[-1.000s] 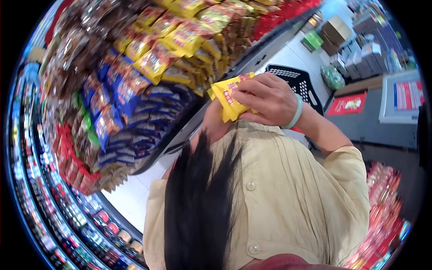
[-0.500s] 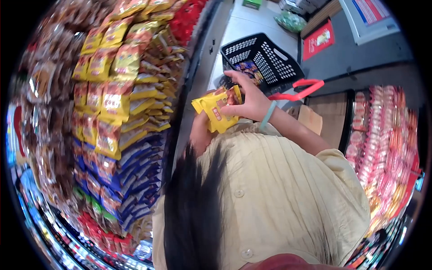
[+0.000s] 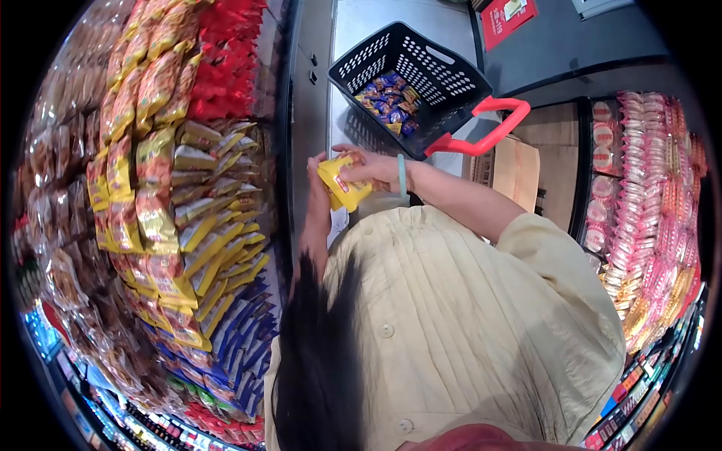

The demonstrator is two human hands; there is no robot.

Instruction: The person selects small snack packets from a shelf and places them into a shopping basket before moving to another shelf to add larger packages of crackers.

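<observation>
Yellow snack packets point(image 3: 350, 194) are gripped between my two hands in front of my chest. My right hand point(image 3: 378, 170), with a pale green bangle at the wrist, wraps over their top and right side, thumb across the front. From the left, my left hand point(image 3: 317, 197) closes against their edge, fingertips up near the top corner. Just beyond the hands, a black shopping basket point(image 3: 459, 89) with a red handle point(image 3: 510, 120) holds several small blue and yellow packets point(image 3: 390, 102).
On my left a shelf carries stacked yellow packets point(image 3: 160, 218), blue packets point(image 3: 241, 342) and red packets point(image 3: 226, 56). Pink-wrapped goods point(image 3: 643, 203) hang or stack at the right. A cardboard box point(image 3: 516, 167) stands near the basket, on the pale floor point(image 3: 347, 30).
The yellow packets have come lower and left, and my right hand's raised fingers have closed down around them. My view has shifted, showing more of the basket's contents.
</observation>
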